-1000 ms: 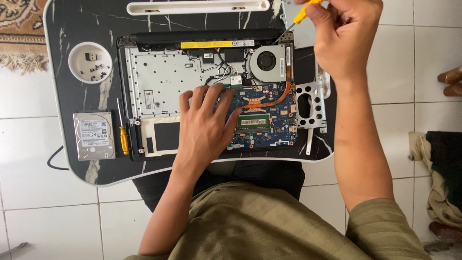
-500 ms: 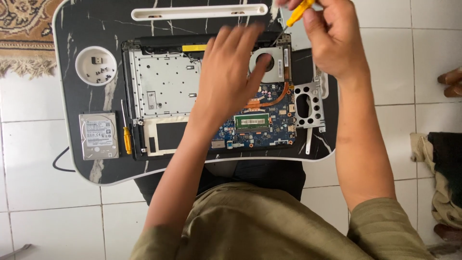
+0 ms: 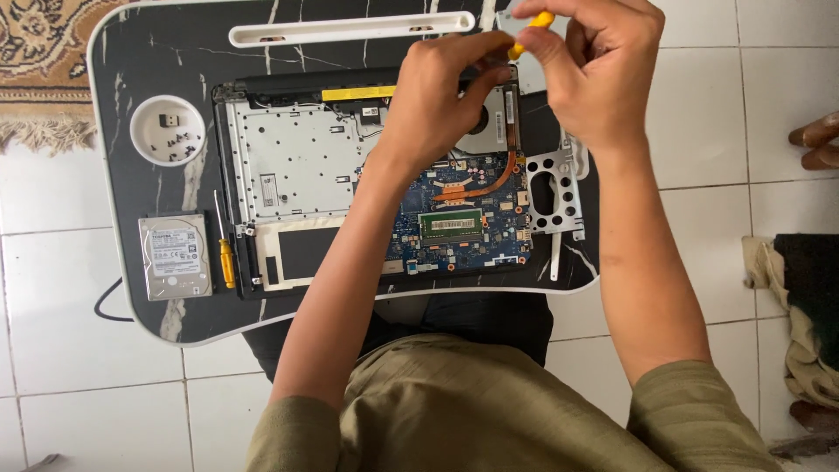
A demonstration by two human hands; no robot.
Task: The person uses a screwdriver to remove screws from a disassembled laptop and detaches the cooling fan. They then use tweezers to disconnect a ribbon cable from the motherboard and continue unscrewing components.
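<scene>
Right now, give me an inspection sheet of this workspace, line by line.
Surface: black marbled lap desk on white tiled floor.
Job's things: opened laptop, blue mainboard and copper heat pipe exposed; yellow-handled screwdriver at top right corner.
Clutter: hard drive, second screwdriver, round cup of screws, metal bracket.
Hands: left hand over the fan area; right hand grips the screwdriver.
Cables: dark cable at desk's left edge.
Surroundings: patterned rug, cloth at right.
</scene>
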